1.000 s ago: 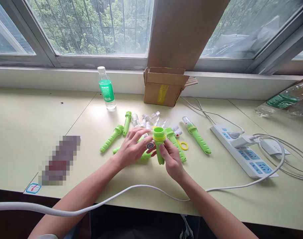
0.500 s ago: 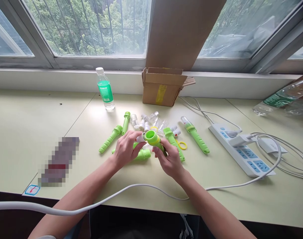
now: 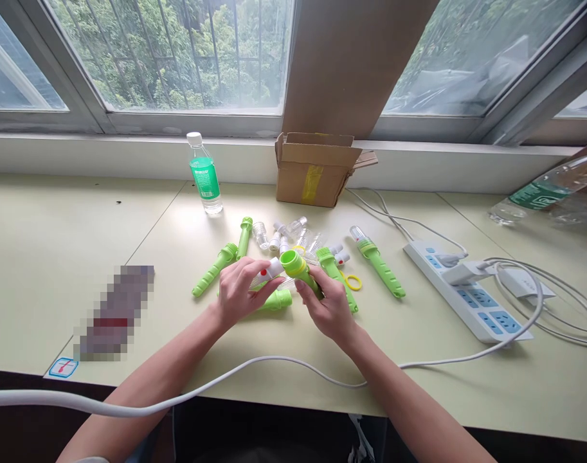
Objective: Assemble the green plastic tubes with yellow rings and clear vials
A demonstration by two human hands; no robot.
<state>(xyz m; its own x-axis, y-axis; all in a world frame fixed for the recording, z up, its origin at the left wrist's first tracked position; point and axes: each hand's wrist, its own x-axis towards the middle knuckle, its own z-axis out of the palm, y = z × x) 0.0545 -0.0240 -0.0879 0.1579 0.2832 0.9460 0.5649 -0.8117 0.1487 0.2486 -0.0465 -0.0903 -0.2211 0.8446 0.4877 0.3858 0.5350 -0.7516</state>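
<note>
Between the thumb and fingers of my left hand (image 3: pixel 239 290) is a white cylindrical piece (image 3: pixel 269 271) with a red button. My right hand (image 3: pixel 329 303) grips a green flashlight handle (image 3: pixel 297 265) with a yellow ring around its neck, its open end tilted up toward the white piece. The two ends are close together; whether they touch I cannot tell. More green handles (image 3: pixel 216 269) lie around my hands, some partly hidden under my left hand. Behind them sit clear plastic heads (image 3: pixel 260 235) and other white pieces. A yellow ring (image 3: pixel 353 281) lies to the right.
A handle with a clear head (image 3: pixel 377 260) lies at the right. Behind stand a water bottle (image 3: pixel 205 175) and a cardboard box (image 3: pixel 317 170). A power strip (image 3: pixel 467 292) with cables is on the right. A white cable (image 3: pixel 254 361) crosses in front over my left forearm.
The white piece in my left hand has turned and shows more of its side, with the red button now visible. The green handle has shifted slightly left and up.
</note>
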